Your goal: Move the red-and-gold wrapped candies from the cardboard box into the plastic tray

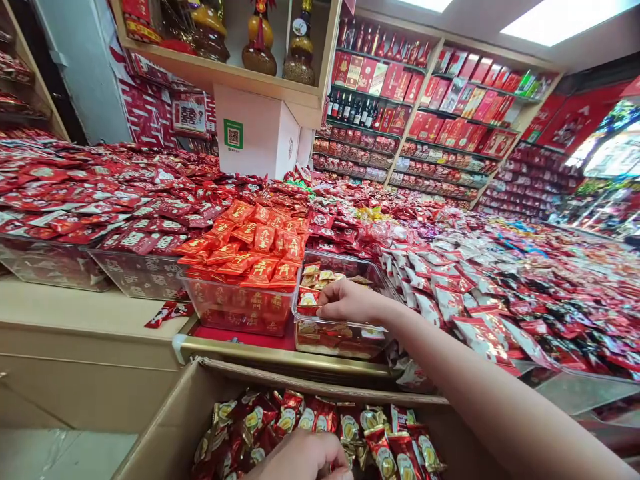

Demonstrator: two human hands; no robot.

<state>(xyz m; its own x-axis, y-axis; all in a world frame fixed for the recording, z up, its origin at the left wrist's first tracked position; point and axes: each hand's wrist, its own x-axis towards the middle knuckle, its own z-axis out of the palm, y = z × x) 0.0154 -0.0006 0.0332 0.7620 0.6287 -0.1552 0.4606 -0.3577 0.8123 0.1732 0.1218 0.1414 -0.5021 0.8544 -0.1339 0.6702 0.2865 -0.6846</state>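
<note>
Left hand (306,456) over red-gold packets (384,459), many long axes running near-to-far.

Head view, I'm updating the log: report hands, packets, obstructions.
Right hand inside clear bin. Left hand at red-gold packets in cardboard box. Nothing visibly blocking either.

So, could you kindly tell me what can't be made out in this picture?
All in the head view:
Whether the left hand holds anything: the hand itself hides it, and the bottom edge cuts it off.
Whether the right hand grasps anything in the tub: the hand hides it.
The box's near side: cut off by the bottom edge.
Text on the dark bottles: too small.
</note>
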